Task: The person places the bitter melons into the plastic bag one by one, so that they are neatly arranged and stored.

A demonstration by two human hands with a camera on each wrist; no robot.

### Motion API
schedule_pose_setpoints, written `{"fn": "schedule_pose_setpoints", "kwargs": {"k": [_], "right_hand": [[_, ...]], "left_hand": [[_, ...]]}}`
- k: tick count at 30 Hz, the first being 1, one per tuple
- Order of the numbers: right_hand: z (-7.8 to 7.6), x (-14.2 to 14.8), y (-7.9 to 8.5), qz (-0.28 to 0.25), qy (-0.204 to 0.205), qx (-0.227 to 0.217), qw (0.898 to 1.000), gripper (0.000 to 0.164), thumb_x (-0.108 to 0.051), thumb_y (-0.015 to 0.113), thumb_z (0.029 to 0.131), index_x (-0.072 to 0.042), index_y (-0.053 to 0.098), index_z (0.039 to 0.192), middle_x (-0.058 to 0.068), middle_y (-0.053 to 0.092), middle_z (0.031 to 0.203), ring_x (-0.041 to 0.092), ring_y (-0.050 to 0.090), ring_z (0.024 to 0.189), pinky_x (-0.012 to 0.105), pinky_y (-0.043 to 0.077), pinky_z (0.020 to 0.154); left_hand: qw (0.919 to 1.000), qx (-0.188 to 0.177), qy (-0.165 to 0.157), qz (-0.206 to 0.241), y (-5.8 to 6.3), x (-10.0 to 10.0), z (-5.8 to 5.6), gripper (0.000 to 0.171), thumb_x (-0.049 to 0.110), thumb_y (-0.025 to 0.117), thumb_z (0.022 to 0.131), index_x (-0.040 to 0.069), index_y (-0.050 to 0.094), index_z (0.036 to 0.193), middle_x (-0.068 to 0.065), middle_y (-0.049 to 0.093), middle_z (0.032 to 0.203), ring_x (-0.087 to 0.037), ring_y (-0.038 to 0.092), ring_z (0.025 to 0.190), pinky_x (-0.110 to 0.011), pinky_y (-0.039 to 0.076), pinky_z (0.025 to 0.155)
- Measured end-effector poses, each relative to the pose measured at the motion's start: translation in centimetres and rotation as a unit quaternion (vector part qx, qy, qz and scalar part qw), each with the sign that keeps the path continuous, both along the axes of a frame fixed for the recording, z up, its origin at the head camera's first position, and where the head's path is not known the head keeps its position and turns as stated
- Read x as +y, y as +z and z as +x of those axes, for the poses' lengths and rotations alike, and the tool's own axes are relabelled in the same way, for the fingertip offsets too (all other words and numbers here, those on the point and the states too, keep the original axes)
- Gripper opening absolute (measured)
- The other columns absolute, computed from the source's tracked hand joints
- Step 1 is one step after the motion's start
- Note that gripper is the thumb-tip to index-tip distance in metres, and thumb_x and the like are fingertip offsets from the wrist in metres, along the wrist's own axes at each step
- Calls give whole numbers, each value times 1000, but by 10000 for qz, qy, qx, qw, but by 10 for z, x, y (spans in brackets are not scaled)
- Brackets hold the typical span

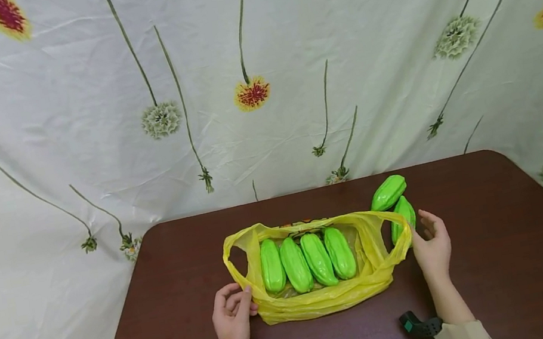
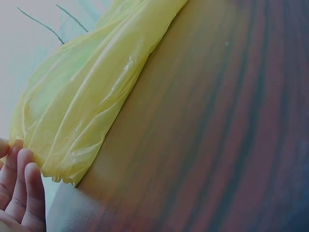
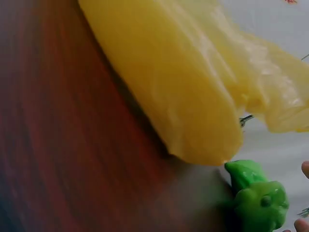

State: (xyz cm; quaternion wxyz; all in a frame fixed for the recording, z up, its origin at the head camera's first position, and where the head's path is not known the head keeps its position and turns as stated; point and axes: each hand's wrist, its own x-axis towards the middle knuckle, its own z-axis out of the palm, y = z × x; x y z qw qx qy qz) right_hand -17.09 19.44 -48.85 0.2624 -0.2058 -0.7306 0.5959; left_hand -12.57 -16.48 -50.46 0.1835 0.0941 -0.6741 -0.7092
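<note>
A yellow plastic bag (image 1: 328,303) with two loop handles lies spread on the table, its mouth wide. Several glossy green ridged vegetables (image 1: 296,265), like bitter melons, lie side by side in it. My left hand (image 1: 232,320) pinches the bag's left edge between thumb and fingers. Past the right handle, my right hand (image 1: 432,244) has its thumb and fingers parted beside a green vegetable (image 1: 404,210). In the right wrist view its fingertips (image 3: 301,224) show at the edge, close to the green vegetables (image 3: 260,203). The handle partly covers the nearer one.
Another green vegetable (image 1: 388,192) lies behind the right handle, touching the one by my hand. The dark brown table (image 1: 509,249) has rounded far corners. A white cloth (image 1: 299,140) printed with flowers hangs behind it. A black band (image 1: 421,326) circles my right wrist.
</note>
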Motion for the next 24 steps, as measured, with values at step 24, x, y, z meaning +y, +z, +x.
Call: {"fn": "schedule_pose_setpoints", "kwargs": {"k": [24], "right_hand": [[-4, 0, -7, 173, 273, -812, 9962, 56, -18, 69, 86, -1, 44, 132, 20, 50, 127, 32, 50, 114, 36, 44, 86]], "left_hand": [[10000, 24, -19, 10, -1, 0, 0, 22, 2, 63, 88, -4, 51, 106, -4, 64, 70, -13, 56, 51, -24, 52, 49]]}}
